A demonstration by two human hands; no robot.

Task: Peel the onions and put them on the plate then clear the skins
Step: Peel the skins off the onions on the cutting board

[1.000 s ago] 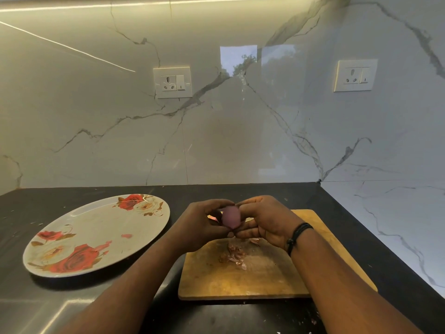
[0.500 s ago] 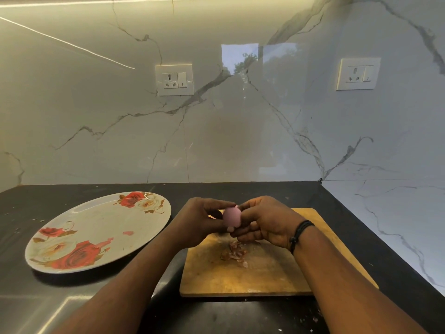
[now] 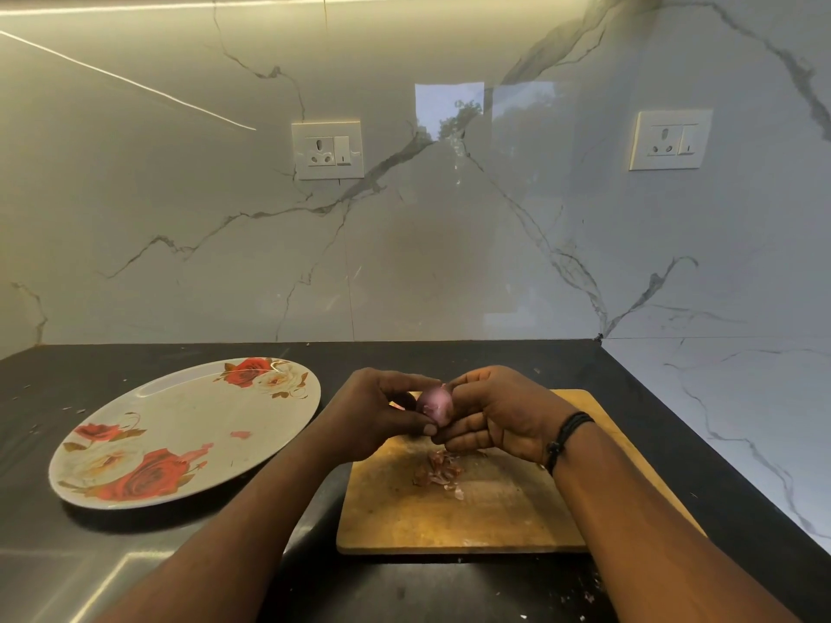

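Both hands, left hand [image 3: 375, 413] and right hand [image 3: 499, 413], pinch a small purple onion [image 3: 434, 404] above the skins [image 3: 438, 472] on a wooden board [image 3: 494, 510]

We count one small purple onion [image 3: 434, 404], one round white plate with red roses [image 3: 180, 411], one rectangular wooden cutting board [image 3: 454, 519], one heap of brown onion skins [image 3: 438, 474], two white wall sockets [image 3: 327, 149], two hands [image 3: 373, 413]

Both hands, left [image 3: 373, 411] and right [image 3: 499, 415], meet fingertip to fingertip, fingers curled, forearms converging.
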